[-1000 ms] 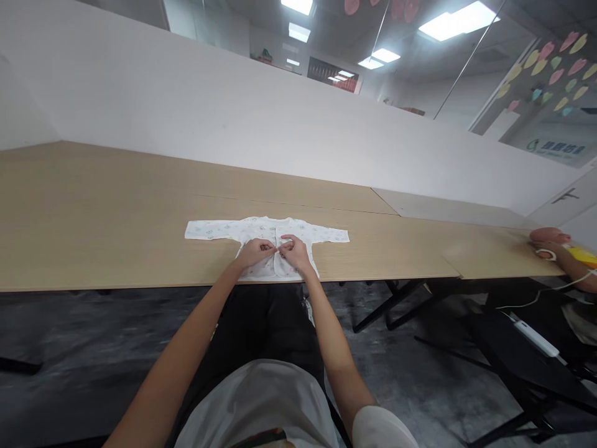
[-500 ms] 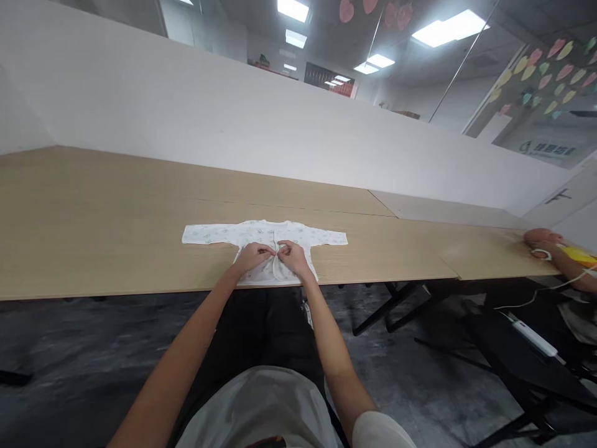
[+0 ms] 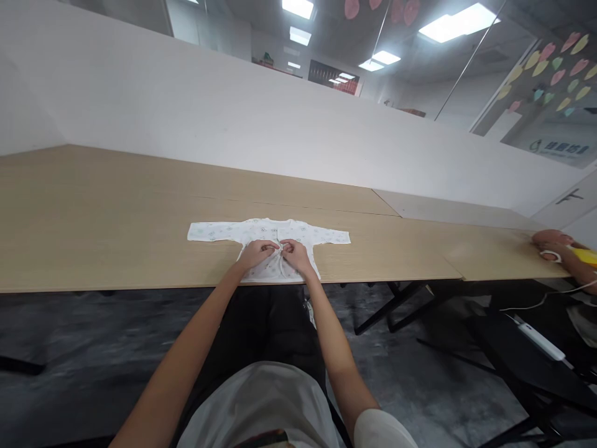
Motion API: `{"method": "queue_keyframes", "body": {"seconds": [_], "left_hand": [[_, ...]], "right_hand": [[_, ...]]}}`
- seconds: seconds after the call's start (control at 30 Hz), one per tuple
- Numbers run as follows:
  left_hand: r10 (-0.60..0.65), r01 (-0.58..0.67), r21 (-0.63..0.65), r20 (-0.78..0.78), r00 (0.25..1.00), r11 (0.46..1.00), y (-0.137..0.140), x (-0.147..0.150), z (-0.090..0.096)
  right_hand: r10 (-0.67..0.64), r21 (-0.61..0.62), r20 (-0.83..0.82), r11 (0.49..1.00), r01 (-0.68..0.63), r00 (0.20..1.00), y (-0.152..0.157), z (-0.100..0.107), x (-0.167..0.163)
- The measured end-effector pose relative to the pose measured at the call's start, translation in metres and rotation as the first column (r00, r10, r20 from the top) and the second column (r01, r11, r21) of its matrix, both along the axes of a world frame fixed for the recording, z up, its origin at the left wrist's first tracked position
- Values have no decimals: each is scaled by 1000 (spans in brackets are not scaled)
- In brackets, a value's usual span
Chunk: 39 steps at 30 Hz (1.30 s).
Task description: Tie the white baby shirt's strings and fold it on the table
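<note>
A small white baby shirt with a faint print lies face up on the table, its long sleeves stretched out to both sides. Its hem reaches the table's front edge. Over the front opening, my left hand pinches the fabric edge between thumb and fingers. Close beside it, my right hand pinches the opposite edge, fingertips nearly meeting the left ones. A fold of the opening stands slightly raised between them. Whether a fastener sits under the fingertips is too small to make out.
The long wooden table runs along a white wall. At the far right another person's arm rests near a doll and something yellow. A black chair holds a white power strip.
Both hands have shifted slightly up the shirt's opening, still pinching, and the fabric between them looks a little more lifted. The camera view has turned slightly.
</note>
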<state>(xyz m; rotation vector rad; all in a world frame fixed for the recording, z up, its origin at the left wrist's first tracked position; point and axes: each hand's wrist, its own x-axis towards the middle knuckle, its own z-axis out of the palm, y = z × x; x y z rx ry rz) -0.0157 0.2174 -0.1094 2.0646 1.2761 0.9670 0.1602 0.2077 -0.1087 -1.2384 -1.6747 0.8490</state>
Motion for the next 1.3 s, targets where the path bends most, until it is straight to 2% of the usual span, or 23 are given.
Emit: {"method": "queue_keyframes", "body": {"seconds": [0.33, 0.53, 0.67, 0.77, 0.87, 1.0, 1.1, 1.2, 1.3], "left_hand": [[21, -21, -4, -8, 1000, 1000, 2, -1, -5], [27, -26, 20, -71, 997, 999, 1, 0, -2], [47, -45, 28, -96, 994, 999, -1, 1, 0], [54, -51, 35, -94, 994, 998, -3, 2, 0], [74, -71, 34, -119, 990, 997, -3, 3, 0], [84, -79, 40, -142, 986, 996, -2, 3, 1], [86, -82, 32, -144, 986, 996, -2, 3, 1], [81, -80, 18, -140, 987, 997, -5, 2, 2], [117, -116, 17, -164, 979, 993, -6, 6, 4]], "right_hand": [[-191, 24, -40, 981, 192, 981, 1, 1, 3], [-163, 57, 41, 985, 161, 986, 1, 0, 4], [-169, 12, 48, 986, 169, 984, 0, 2, 3], [-227, -39, 57, 972, 230, 972, 2, 7, 1], [-268, -41, 189, 959, 280, 945, 13, 16, -6], [-303, 37, 411, 948, 316, 860, 40, 31, -26], [-291, 48, 525, 948, 314, 800, 61, 32, -42], [-309, 72, 536, 944, 322, 786, 73, 23, -46], [-352, 72, 402, 932, 354, 845, 78, 12, -38]]}}
